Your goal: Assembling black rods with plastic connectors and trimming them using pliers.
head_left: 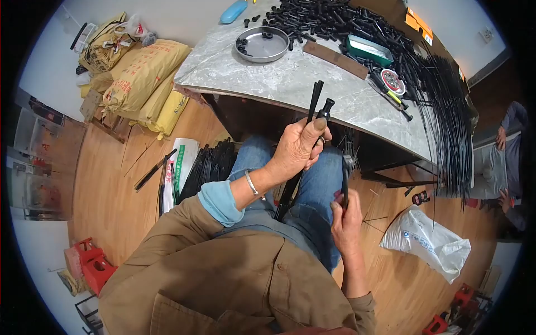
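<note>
Above my lap, my left hand (295, 146) is closed round several thin black rods (316, 96) and a black flared-end fitting (328, 106), the thumb pressed against the fitting. Their upper ends stick out above the fist, near the table's front edge. To the right and lower, my right hand (347, 223) grips a slim dark tool (345, 181) that points upward, with a metal end; its exact kind is hard to make out. The tool is apart from the rods. Below my left hand, more black rods (287, 198) lie between my legs.
On the grey table (240, 78) lie a round metal dish (269, 54), a heap of black fittings (329, 19), a brown bar (335, 60), a green tray (369, 51) and long black rods (446, 123). A white sack (427, 243) rests on the floor; a person (505, 162) is at right.
</note>
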### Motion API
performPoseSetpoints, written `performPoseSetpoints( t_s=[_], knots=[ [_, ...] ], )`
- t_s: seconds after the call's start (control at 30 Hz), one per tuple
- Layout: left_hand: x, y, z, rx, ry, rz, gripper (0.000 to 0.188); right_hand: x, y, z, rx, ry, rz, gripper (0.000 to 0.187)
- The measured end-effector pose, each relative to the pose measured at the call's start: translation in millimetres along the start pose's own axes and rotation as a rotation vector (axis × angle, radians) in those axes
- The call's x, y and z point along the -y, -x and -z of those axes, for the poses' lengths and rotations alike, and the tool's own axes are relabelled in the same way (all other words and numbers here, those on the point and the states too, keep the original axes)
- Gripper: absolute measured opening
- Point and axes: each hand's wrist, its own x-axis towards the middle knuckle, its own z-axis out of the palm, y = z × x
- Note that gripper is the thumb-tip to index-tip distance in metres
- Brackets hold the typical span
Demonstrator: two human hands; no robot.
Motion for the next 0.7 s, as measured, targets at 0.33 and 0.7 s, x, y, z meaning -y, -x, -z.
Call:
performPoseSetpoints(
  t_s=[0.33,0.7],
  knots=[
    [0.9,-2.1,-2.4,-0.051,-0.072,-0.045,0.055,40.5,-52.8,35.5,-0.099,0.449,0.404,0.041],
    [2.3,-2.7,-0.7,-0.040,-0.060,-0.050,0.056,46.2,-50.4,38.3,-0.072,0.516,0.378,0.041]
  ],
)
